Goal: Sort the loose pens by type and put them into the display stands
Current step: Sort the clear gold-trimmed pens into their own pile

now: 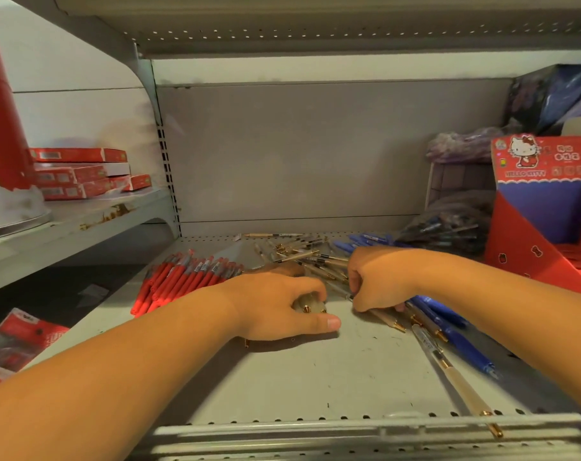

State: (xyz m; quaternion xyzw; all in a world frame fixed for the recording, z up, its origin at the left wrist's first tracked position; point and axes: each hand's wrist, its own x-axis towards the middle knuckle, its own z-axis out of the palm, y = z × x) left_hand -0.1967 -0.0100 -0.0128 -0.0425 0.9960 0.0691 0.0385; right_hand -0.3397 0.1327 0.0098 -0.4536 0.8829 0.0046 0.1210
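Beige-and-gold pens (pixel 310 256), loose, lie in a crossed heap at mid-shelf toward the back panel, between the two hands.

Head view, items:
- Left hand (pixel 279 304): grip closed round a small bundle of the beige-and-gold type. The rounded pale ends and one gold tip show in the gap above the thumb, the thumb lies flat on the shelf (pixel 315 380), and the rest of the bundle is hidden under the palm.
- Right hand (pixel 380 281): back of the hand faces the camera, fingers curled down into the near edge of the heap. The fingertips are hidden, so whether the grip has hold of a pen cannot be told.
- Red pens (pixel 186 276): a stack laid side by side, left of the left hand.
- Blue pens (pixel 448 322): several lie under and just beyond the right wrist, with more behind the right hand.
- Single beige pen (pixel 455 374): lies diagonally at the front right, its gold end over the shelf lip.
- Display stand (pixel 541 207): red cardboard with a cartoon cat, at the right and cut off by the frame.
- Clear bag (pixel 448 224): holds dark pens beside the stand, contents hard to make out.
- Red boxes (pixel 79 174): stacked on the neighbouring shelf at left.
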